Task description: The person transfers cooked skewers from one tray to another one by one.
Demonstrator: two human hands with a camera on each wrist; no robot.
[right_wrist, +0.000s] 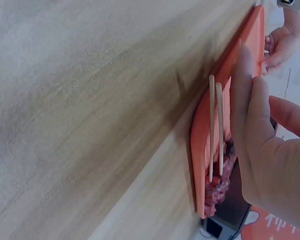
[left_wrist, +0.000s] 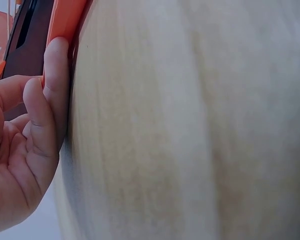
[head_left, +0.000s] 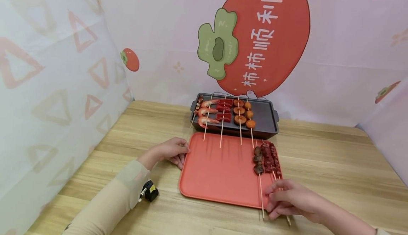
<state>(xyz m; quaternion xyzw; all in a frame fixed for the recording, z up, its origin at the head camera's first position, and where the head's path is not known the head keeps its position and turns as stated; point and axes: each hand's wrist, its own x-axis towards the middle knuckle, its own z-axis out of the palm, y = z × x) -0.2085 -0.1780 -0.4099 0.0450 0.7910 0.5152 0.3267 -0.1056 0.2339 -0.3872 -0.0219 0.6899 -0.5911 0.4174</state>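
An orange tray (head_left: 220, 171) lies on the wooden table (head_left: 334, 164). At its right side lie two or three skewers: one of dark pieces (head_left: 258, 160), the others of red meat (head_left: 271, 158). My right hand (head_left: 287, 199) rests at the tray's front right corner, its straight fingers (right_wrist: 250, 110) lying beside the bare skewer sticks (right_wrist: 211, 125). My left hand (head_left: 172, 151) touches the tray's left edge (left_wrist: 65, 20), index finger (left_wrist: 55, 85) lying along it. Neither hand grips anything.
Behind the tray a dark grill pan (head_left: 264, 116) holds several skewers of shrimp (head_left: 207, 112), red pieces and round slices (head_left: 239, 111), their sticks reaching over the tray. Printed backdrop walls stand close on the left, back and right.
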